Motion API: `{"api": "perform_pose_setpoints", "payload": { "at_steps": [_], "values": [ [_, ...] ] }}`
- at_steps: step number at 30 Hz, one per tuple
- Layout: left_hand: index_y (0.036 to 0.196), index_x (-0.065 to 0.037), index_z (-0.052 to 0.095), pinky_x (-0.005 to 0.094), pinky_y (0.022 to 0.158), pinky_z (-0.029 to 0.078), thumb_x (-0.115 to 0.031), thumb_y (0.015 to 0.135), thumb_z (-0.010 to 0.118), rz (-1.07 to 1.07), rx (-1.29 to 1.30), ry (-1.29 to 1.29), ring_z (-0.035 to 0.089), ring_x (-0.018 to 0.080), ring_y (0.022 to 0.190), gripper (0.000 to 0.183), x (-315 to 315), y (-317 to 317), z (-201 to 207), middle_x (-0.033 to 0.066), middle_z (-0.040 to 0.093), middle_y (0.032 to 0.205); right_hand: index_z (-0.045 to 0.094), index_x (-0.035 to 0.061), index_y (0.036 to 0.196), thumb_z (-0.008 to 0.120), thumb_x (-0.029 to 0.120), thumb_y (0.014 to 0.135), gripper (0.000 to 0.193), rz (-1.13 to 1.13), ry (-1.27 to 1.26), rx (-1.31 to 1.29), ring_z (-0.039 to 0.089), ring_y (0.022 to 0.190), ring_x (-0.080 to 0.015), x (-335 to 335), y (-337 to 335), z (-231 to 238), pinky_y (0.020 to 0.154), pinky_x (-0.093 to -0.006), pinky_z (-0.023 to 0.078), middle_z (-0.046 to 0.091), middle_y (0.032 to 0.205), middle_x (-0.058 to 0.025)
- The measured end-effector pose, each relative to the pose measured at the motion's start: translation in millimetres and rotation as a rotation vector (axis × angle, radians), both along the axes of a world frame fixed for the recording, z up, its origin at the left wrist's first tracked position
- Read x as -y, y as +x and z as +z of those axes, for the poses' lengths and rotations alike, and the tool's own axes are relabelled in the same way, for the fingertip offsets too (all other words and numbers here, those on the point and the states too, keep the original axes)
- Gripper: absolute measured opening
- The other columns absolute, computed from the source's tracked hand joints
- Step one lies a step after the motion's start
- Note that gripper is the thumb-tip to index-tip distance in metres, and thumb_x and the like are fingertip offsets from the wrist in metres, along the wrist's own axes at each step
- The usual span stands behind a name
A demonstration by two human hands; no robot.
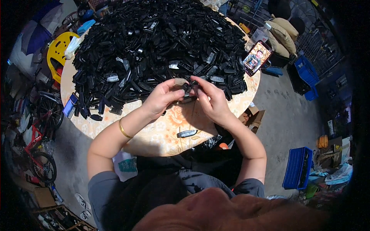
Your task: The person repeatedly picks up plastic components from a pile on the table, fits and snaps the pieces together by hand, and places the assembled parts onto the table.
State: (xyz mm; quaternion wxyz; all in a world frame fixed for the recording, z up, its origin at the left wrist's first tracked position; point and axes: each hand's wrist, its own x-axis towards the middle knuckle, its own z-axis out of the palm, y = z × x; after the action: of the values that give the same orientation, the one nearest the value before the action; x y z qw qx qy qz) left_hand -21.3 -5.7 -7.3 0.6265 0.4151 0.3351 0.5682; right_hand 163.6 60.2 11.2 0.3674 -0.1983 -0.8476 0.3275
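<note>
My left hand (162, 97), with a tan wrap on one finger and a gold bangle on the wrist, pinches a small black plastic part (187, 87) near the table's front edge. From the other side, the thumb and fingers of my right hand (212, 101) close on the same part or a piece against it; the fingers hide where they meet. Just beyond both hands rises a large pile of similar black plastic parts (154, 50), some with shiny silvery faces. One black part with a pale, glossy face (187, 133) lies alone on the flowered tabletop (165, 136) closer to me.
A lit phone (257, 57) is propped at the table's right edge. Another flat blue device or card (70, 104) sits at the left edge. Left stand a yellow plastic seat (59, 54) and a red bicycle (36, 138); blue crates (298, 168) stand on the floor at right.
</note>
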Motion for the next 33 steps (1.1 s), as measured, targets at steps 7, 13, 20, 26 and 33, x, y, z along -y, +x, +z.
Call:
{"api": "perform_pose_setpoints", "payload": {
  "at_steps": [7, 13, 20, 26, 33],
  "values": [
    [0.117, -0.001, 0.050, 0.0269, 0.083, 0.047, -0.005, 0.085, 0.059, 0.015, -0.012, 0.032, 0.057, 0.0142, 0.093, 0.034, 3, 3, 1, 0.0078, 0.058, 0.109, 0.042, 0.0010, 0.127, 0.046, 0.008, 0.091, 0.037, 0.088, -0.466, -0.078, 0.059, 0.069, -0.0126, 3, 1, 8, 0.063, -0.0254, 0.048, 0.061, 0.079, -0.0073],
    [0.116, -0.001, 0.050, 0.0266, 0.083, 0.047, -0.005, 0.085, 0.058, 0.044, 0.008, 0.007, 0.058, 0.0131, 0.090, 0.032, 2, 2, -5, 0.0065, 0.059, 0.105, 0.049, -0.0009, 0.120, 0.048, 0.012, 0.092, 0.031, 0.125, -0.464, -0.033, 0.060, 0.069, -0.0146, 8, -2, 12, 0.061, -0.0278, 0.048, 0.063, 0.080, -0.0076],
    [0.115, 0.000, 0.052, 0.0242, 0.080, 0.047, -0.005, 0.085, 0.059, 0.075, -0.005, 0.003, 0.058, 0.0108, 0.088, 0.031, 5, 7, 3, 0.0054, 0.061, 0.100, 0.052, -0.0010, 0.118, 0.049, 0.009, 0.090, 0.029, -0.026, 0.042, -0.001, 0.058, 0.061, -0.0151, 1, -1, -3, 0.059, -0.0263, 0.048, 0.062, 0.081, -0.0102],
    [0.112, -0.001, 0.055, 0.0231, 0.079, 0.047, -0.007, 0.086, 0.059, 0.119, -0.086, 0.021, 0.057, 0.0095, 0.087, 0.027, 4, 6, -1, 0.0039, 0.061, 0.098, 0.059, -0.0026, 0.106, 0.053, 0.001, 0.085, 0.022, -0.045, 0.303, -0.101, 0.059, 0.063, -0.0226, 3, -7, 2, 0.057, -0.0293, 0.047, 0.060, 0.082, -0.0143],
    [0.108, -0.001, 0.058, 0.0219, 0.077, 0.045, -0.006, 0.084, 0.059, 0.093, -0.293, 0.091, 0.056, 0.0071, 0.084, 0.024, 4, -1, 4, 0.0018, 0.061, 0.094, 0.058, 0.0005, 0.104, 0.057, 0.003, 0.081, 0.023, 0.028, 0.232, 0.046, 0.060, 0.068, -0.0304, 3, 1, 9, 0.059, -0.0347, 0.050, 0.059, 0.083, -0.0145]
  ]
}}
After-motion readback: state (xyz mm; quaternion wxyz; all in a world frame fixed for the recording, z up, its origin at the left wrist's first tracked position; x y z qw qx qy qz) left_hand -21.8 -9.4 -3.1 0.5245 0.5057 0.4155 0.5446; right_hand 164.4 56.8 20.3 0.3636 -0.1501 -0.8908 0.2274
